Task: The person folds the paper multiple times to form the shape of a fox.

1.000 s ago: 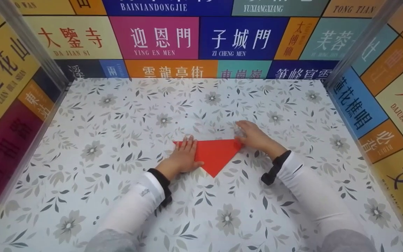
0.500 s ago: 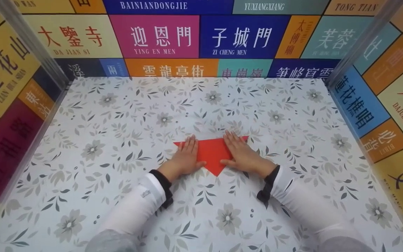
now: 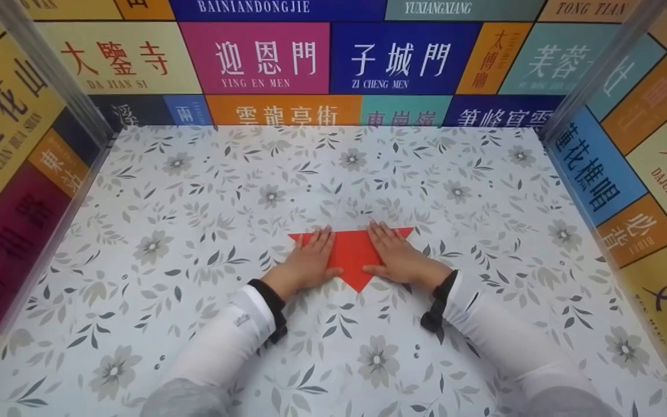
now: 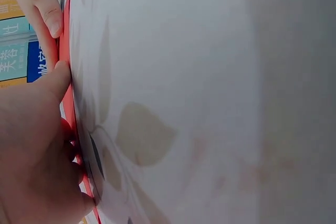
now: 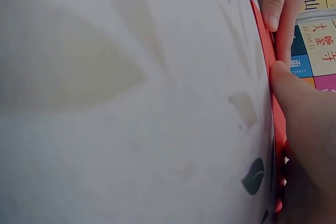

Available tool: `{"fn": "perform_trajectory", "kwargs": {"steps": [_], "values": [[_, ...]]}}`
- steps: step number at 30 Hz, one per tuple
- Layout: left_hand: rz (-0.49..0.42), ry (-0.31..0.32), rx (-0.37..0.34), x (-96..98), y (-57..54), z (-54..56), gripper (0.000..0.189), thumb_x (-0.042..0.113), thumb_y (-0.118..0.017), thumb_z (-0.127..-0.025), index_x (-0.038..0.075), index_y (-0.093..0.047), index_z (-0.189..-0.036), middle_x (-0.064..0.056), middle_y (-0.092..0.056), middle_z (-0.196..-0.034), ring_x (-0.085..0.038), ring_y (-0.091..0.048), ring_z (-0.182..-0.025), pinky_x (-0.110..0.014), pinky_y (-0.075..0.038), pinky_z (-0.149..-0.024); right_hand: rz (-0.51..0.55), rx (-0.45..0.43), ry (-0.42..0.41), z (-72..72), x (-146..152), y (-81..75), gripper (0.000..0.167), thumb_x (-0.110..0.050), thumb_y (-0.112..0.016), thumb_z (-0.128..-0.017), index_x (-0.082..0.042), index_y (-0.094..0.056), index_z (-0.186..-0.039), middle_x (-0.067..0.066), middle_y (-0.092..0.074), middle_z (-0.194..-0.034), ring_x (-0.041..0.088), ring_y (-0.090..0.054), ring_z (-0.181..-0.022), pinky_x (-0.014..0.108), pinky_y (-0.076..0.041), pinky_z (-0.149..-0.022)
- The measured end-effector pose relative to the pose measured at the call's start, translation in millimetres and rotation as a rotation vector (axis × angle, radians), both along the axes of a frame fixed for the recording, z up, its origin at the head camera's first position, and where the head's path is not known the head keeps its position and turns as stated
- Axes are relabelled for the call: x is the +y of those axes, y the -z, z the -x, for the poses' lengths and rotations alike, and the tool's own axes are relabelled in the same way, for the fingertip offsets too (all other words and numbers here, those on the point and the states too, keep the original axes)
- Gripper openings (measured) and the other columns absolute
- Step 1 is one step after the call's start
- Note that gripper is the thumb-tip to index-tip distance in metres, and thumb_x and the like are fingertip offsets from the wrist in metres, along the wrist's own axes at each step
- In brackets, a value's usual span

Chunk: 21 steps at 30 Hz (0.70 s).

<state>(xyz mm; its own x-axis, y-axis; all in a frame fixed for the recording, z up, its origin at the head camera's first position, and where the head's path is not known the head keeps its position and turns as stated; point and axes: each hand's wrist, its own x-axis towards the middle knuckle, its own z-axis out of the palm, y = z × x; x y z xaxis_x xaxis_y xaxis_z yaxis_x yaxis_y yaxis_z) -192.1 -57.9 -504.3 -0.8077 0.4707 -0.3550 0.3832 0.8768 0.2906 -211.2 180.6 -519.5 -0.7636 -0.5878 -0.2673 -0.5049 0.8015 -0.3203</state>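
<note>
A red sheet of paper (image 3: 354, 255), folded into a triangle, lies flat on the table with its point toward the person and its long edge away. My left hand (image 3: 309, 262) rests on its left part, fingers straight and pointing away, thumb toward the middle. On the right part, my right hand (image 3: 400, 258) presses down the same way, its fingers extended. Both outer corners of the paper stick out past the hands. Low along the tabletop, the left wrist view shows the left hand (image 4: 37, 145) on the red edge; the right wrist view shows the right hand (image 5: 310, 124) there too.
A white cloth with grey flowers and leaves covers the table (image 3: 241, 359). Panels with coloured Chinese place-name signs (image 3: 255, 61) stand along the back and both sides. Black bands (image 3: 268, 301) circle both wrists.
My right hand has come from the paper's right corner down onto its right part, where its fingers now lie straight. The right corner now shows as a flat point. My left hand has barely moved.
</note>
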Motion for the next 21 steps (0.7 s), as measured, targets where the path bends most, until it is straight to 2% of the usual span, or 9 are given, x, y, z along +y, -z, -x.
{"fn": "perform_trajectory", "kwargs": {"steps": [8,15,21], "values": [[0.053,-0.007,-0.026,3.3,-0.8,0.2,0.095,0.059,-0.049,-0.092,0.007,-0.001,-0.156,-0.010,0.004,-0.164,-0.028,0.004,-0.151,-0.053,0.000,-0.120,-0.039,0.018,-0.048,-5.1,-1.5,-1.5,0.087,-0.050,-0.045,-0.098,0.000,-0.003,-0.154,0.016,0.000,-0.163,0.036,0.000,-0.150,0.054,-0.005,-0.120],[0.093,0.011,-0.001,4.9,2.0,-0.8,0.104,0.067,-0.050,-0.088,0.006,0.001,-0.155,-0.011,0.003,-0.164,-0.029,0.003,-0.151,-0.054,-0.003,-0.120,-0.053,-0.030,-0.075,-7.7,0.1,-4.3,0.105,-0.064,-0.051,-0.089,0.001,0.001,-0.154,0.017,0.005,-0.163,0.036,0.005,-0.150,0.052,-0.002,-0.121],[0.122,0.023,0.014,6.6,1.8,-2.6,0.108,0.072,-0.049,-0.085,0.005,0.001,-0.155,-0.012,0.003,-0.164,-0.030,0.003,-0.151,-0.056,-0.005,-0.120,-0.117,-0.050,-0.056,-10.2,-3.5,-5.8,0.116,-0.076,-0.047,-0.083,0.000,0.006,-0.153,0.016,0.010,-0.162,0.035,0.010,-0.150,0.051,0.000,-0.121]]}}
